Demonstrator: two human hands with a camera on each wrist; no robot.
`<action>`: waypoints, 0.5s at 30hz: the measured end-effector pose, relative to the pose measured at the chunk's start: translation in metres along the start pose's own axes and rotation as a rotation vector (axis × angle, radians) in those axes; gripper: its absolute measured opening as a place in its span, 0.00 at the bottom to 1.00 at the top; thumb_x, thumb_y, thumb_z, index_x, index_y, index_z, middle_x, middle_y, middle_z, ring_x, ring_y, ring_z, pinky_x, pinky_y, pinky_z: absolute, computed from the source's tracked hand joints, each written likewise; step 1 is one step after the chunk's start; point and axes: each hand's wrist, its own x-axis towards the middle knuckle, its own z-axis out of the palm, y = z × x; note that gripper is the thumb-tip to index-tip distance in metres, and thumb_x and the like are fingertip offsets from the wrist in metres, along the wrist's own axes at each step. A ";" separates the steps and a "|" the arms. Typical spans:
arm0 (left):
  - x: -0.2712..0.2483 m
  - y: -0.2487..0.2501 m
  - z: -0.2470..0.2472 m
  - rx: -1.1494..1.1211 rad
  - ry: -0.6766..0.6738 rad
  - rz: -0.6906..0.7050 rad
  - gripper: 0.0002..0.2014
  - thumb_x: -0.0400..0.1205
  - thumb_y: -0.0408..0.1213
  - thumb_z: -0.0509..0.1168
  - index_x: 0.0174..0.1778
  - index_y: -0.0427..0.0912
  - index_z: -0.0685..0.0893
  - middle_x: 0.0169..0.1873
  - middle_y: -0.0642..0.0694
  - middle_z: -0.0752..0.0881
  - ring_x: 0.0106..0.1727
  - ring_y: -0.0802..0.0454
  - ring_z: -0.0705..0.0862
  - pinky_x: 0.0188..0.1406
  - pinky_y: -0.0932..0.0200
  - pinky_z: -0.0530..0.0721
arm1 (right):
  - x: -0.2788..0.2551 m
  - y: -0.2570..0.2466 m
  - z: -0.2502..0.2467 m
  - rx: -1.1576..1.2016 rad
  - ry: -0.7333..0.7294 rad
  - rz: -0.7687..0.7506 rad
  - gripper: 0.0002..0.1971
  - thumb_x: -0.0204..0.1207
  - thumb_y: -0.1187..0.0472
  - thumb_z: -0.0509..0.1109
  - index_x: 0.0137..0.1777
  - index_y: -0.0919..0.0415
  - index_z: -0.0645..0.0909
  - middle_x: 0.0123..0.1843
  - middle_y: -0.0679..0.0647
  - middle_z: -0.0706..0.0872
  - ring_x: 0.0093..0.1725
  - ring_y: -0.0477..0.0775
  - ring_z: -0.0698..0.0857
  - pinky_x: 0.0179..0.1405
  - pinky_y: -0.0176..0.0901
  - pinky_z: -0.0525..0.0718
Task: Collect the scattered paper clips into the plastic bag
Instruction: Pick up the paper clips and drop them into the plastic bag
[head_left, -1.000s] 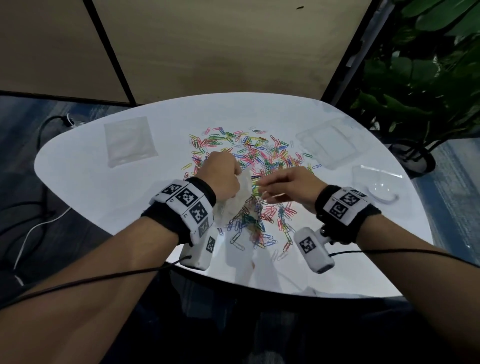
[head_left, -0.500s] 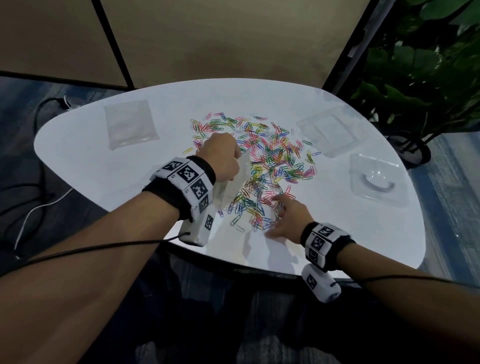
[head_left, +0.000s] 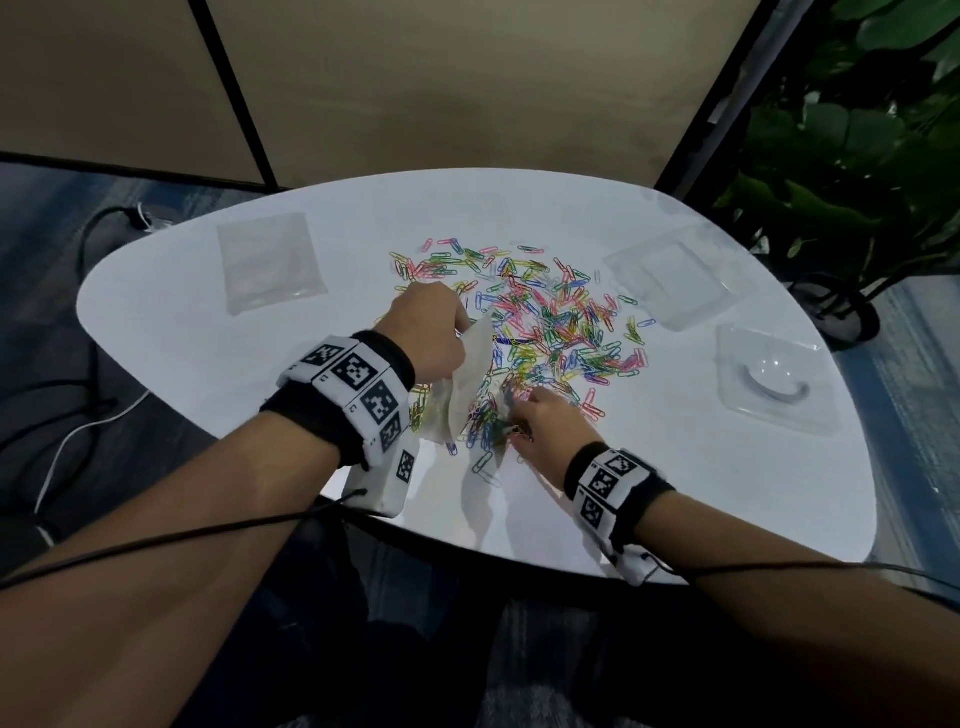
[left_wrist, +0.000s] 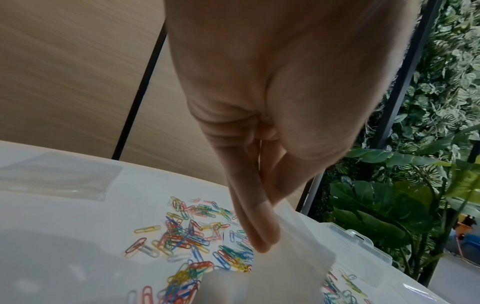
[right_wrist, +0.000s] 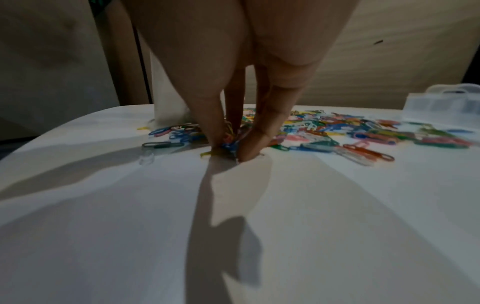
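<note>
Several coloured paper clips (head_left: 556, 322) lie scattered over the middle of the white table (head_left: 208, 332). My left hand (head_left: 431, 332) pinches the rim of a clear plastic bag (head_left: 467, 379) and holds it upright just left of the pile; the left wrist view shows thumb and fingers (left_wrist: 259, 232) on the bag (left_wrist: 288, 267). My right hand (head_left: 540, 421) is down at the near edge of the pile, fingertips (right_wrist: 249, 148) pinching a small bunch of clips (right_wrist: 231, 142) against the table.
A second flat clear bag (head_left: 267, 267) lies at the table's far left. Two clear plastic trays (head_left: 675, 275) (head_left: 774, 382) sit on the right side. A leafy plant (head_left: 857, 156) stands beyond the right edge. Cables run on the floor at left.
My right hand left the bag's mouth, went down to the near edge of the pile and closed its fingertips on clips. The left hand kept holding the bag.
</note>
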 end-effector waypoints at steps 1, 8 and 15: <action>0.001 0.000 0.000 0.005 0.003 -0.002 0.17 0.79 0.24 0.61 0.57 0.38 0.91 0.53 0.39 0.92 0.49 0.45 0.92 0.53 0.50 0.91 | 0.005 0.000 -0.003 -0.013 -0.009 -0.011 0.12 0.77 0.62 0.72 0.59 0.59 0.87 0.53 0.57 0.84 0.48 0.56 0.84 0.54 0.47 0.86; 0.001 0.007 0.003 0.005 -0.018 0.005 0.17 0.80 0.24 0.61 0.59 0.38 0.91 0.55 0.39 0.91 0.51 0.42 0.90 0.55 0.52 0.90 | 0.024 0.015 -0.047 0.348 -0.027 0.215 0.05 0.71 0.61 0.80 0.45 0.60 0.92 0.38 0.54 0.93 0.38 0.51 0.90 0.44 0.41 0.90; 0.003 0.010 0.006 -0.038 -0.027 0.007 0.18 0.79 0.23 0.60 0.60 0.36 0.91 0.54 0.39 0.91 0.48 0.41 0.91 0.53 0.50 0.91 | 0.033 0.002 -0.090 1.315 0.216 0.173 0.11 0.70 0.73 0.78 0.51 0.76 0.86 0.41 0.64 0.90 0.38 0.57 0.91 0.43 0.40 0.90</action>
